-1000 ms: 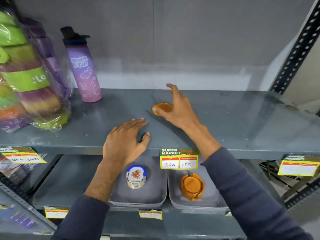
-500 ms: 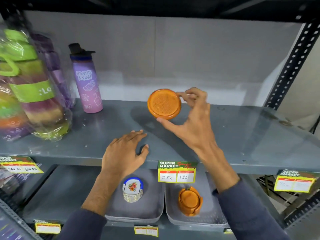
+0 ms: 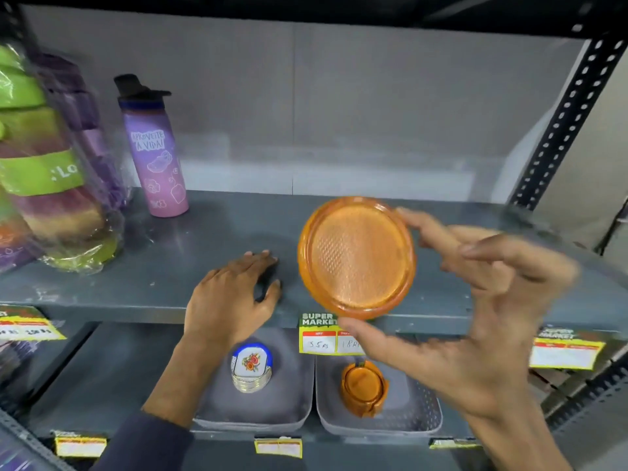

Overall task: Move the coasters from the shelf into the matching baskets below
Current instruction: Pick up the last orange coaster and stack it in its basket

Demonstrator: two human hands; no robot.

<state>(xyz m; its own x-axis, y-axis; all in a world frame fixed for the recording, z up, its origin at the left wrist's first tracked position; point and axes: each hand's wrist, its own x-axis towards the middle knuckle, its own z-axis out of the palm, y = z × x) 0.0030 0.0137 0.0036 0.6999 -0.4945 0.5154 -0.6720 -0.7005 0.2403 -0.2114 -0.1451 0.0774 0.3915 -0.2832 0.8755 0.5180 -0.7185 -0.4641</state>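
My right hand (image 3: 475, 311) pinches a round orange coaster (image 3: 356, 258) by its rim, thumb below and fingers at the right edge, tilted up to face me above the front of the grey shelf (image 3: 176, 260). My left hand (image 3: 234, 297) rests flat on the shelf's front edge, holding nothing. On the level below stand two grey baskets. The left basket (image 3: 292, 399) holds a stack of white floral coasters with blue rims (image 3: 252, 368). The right basket (image 3: 421, 406) holds a stack of orange coasters in a holder (image 3: 365, 385).
A purple water bottle (image 3: 154, 154) stands at the back left of the shelf. Plastic-wrapped colourful goods (image 3: 44, 178) fill the far left. Yellow price tags (image 3: 323, 338) hang on the shelf edges. A black perforated upright (image 3: 564, 117) rises at the right.
My right hand picked the orange coaster off the shelf, lifted it and brought it toward me. My left hand stayed on the shelf edge.
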